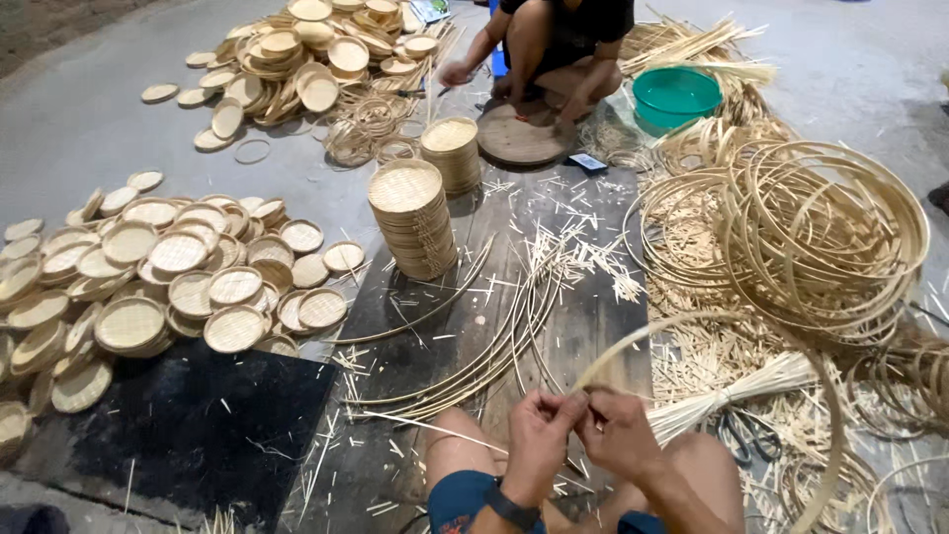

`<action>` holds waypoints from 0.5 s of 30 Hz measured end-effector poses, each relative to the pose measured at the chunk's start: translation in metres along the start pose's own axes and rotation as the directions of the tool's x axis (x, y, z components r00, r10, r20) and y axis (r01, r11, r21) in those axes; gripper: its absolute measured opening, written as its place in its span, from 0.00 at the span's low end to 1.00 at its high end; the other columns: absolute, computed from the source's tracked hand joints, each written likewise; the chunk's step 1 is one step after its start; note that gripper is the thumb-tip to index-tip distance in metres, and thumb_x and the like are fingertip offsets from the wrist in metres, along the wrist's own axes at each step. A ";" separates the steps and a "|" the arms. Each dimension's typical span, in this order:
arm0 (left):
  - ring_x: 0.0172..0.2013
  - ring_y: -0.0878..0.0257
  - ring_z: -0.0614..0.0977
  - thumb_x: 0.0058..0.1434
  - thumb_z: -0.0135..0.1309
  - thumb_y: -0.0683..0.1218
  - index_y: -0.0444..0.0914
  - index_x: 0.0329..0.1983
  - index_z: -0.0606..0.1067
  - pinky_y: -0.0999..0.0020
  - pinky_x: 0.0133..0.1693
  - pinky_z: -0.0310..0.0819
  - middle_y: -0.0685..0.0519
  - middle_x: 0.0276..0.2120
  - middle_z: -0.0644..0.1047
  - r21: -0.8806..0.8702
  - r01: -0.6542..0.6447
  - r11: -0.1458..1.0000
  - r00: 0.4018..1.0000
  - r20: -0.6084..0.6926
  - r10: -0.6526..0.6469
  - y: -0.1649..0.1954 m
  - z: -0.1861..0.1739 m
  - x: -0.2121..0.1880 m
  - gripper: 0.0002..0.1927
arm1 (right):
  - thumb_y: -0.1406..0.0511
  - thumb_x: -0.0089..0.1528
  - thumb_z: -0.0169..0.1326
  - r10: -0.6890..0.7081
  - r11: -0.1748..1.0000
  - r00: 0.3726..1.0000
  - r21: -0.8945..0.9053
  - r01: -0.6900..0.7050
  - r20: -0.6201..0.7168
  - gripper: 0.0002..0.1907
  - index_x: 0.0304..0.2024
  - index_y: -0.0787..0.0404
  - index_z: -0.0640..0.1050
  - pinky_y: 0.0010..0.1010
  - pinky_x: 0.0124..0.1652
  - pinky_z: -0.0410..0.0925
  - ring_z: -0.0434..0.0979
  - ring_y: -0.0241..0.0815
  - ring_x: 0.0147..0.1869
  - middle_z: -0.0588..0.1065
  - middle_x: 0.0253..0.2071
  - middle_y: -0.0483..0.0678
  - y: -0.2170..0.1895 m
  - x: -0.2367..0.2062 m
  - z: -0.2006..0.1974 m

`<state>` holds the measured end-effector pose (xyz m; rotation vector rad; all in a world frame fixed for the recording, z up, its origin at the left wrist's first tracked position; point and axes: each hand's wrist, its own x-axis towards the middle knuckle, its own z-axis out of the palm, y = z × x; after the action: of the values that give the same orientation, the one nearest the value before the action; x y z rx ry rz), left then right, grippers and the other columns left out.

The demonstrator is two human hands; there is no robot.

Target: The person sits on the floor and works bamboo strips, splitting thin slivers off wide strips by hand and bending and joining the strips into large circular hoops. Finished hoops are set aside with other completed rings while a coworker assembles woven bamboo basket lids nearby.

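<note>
**Bamboo strip bent into a hoop over a littered workboard**

Grey concrete floor carries a dark plank board [514, 297] strewn with pale offcuts. Above the person's knees, the left hand [539, 445] and right hand [618, 433] meet, fingers pinched shut on a thin bamboo strip [692, 321] that arcs up to the right and curls down again as a loop. Where the strip's ends overlap is hidden inside the fingers, and the loop's lower part is lost at the picture's edge.

Scissors [746, 430] lie beside a tied splint bundle [736, 396]. Finished hoops [820, 237] pile on the right, round woven trays [148, 277] on the left, a tall tray stack [413, 218] ahead. Another person [554, 44] squats beyond, near a green basin [677, 97].
</note>
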<state>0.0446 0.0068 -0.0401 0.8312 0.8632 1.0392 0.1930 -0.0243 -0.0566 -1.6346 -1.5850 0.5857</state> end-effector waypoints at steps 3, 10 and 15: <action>0.21 0.74 0.71 0.62 0.65 0.46 0.34 0.34 0.76 0.77 0.22 0.62 0.56 0.24 0.77 0.032 -0.059 0.998 0.998 -0.003 0.059 0.021 -0.009 0.005 0.11 | 0.67 0.57 0.60 -0.082 0.994 0.978 -0.058 0.095 0.189 0.08 0.24 0.63 0.75 0.40 0.28 0.66 0.72 0.49 0.26 0.73 0.21 0.53 0.002 -0.024 0.022; 0.16 0.72 0.65 0.63 0.63 0.48 0.36 0.32 0.76 0.75 0.18 0.55 0.60 0.18 0.69 -0.059 0.163 0.985 0.986 0.052 -0.160 0.048 -0.034 -0.007 0.12 | 0.59 0.57 0.61 0.008 0.969 1.000 -0.247 -0.011 -0.014 0.14 0.41 0.57 0.77 0.40 0.43 0.66 0.73 0.47 0.44 0.74 0.38 0.50 -0.023 -0.025 -0.040; 0.25 0.74 0.72 0.67 0.60 0.50 0.34 0.35 0.82 0.76 0.28 0.66 0.60 0.23 0.75 0.287 -0.144 0.947 0.983 0.148 0.105 0.041 -0.031 -0.010 0.13 | 0.50 0.55 0.59 -0.652 0.553 0.756 -0.641 0.532 0.065 0.29 0.53 0.58 0.75 0.44 0.55 0.63 0.72 0.49 0.56 0.74 0.50 0.50 -0.107 0.005 -0.083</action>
<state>-0.0007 0.0141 -0.0150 1.2087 0.8751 0.9646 0.1914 -0.0439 0.0770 -1.3566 -2.1767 -0.5205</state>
